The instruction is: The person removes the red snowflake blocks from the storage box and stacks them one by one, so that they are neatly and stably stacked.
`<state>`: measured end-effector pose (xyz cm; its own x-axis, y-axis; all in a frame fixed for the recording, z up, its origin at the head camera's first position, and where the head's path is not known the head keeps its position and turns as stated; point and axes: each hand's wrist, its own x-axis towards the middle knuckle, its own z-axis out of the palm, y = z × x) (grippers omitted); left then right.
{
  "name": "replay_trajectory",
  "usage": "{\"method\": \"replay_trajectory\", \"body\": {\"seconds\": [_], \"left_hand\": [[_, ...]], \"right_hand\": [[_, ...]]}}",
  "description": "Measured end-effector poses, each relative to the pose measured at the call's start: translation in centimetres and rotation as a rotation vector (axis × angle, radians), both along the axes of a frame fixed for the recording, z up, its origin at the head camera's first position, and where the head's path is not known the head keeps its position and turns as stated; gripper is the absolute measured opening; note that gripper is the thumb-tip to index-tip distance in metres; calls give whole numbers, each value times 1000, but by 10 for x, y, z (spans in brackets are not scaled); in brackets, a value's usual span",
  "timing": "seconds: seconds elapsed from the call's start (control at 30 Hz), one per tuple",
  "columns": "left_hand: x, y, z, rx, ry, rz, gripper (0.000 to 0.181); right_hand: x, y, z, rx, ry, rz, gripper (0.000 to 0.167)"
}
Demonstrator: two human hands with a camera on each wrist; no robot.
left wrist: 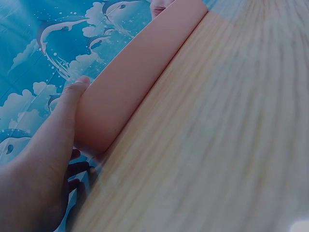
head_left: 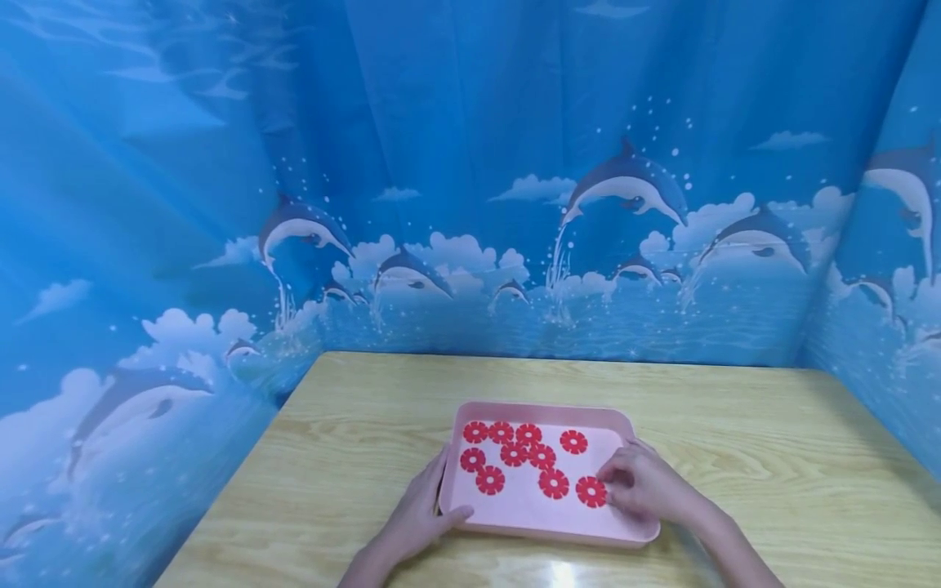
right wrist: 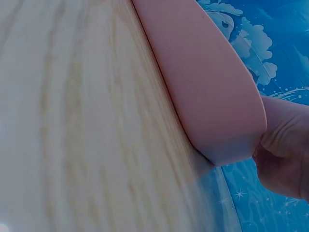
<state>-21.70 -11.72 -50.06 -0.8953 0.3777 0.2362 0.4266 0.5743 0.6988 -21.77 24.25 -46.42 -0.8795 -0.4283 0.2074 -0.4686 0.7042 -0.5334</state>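
Observation:
A shallow pink tray (head_left: pixel 529 520) lies on the table with several red notched snowflake building discs (head_left: pixel 553 483) spread flat inside it. My left hand (head_left: pixel 421 508) grips the tray's left side, its thumb over the near left rim. In the left wrist view, the thumb of the left hand (left wrist: pixel 48 130) lies against the tray's outer wall (left wrist: pixel 130 82). Inside the right part of the tray, my right hand (head_left: pixel 650 483) pinches the right edge of a red disc (head_left: pixel 591 492) with thumb and forefinger. In the right wrist view, the tray wall (right wrist: pixel 207 82) hides the fingertips.
The tray stands on a light wood-grain table (head_left: pixel 353 425). Behind the table and along both sides hangs a blue curtain (head_left: pixel 456 163) printed with dolphins and clouds. One red disc (head_left: pixel 573 442) lies apart near the tray's far right; most others cluster toward the left.

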Motion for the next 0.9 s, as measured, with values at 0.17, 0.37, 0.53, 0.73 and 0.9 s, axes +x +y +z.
{"method": "replay_trajectory", "body": {"seconds": [0.17, 0.37, 0.53, 0.73, 0.9], "left_hand": [[0, 0, -1, 1, 9, 1, 90], [0, 0, -1, 4, -4, 5, 90], [-1, 0, -1, 0, -8, 8, 90], [0, 0, 0, -8, -12, 6, 90], [1, 0, 0, -11, -29, 2, 90]], "right_hand": [[0, -3, 1, 45, 10, -38, 19], [0, -6, 2, 81, 11, -66, 20], [0, -7, 1, 102, 67, -55, 22], [1, -6, 0, 105, 89, -60, 23], [2, -3, -3, 84, 118, -73, 25]]}}
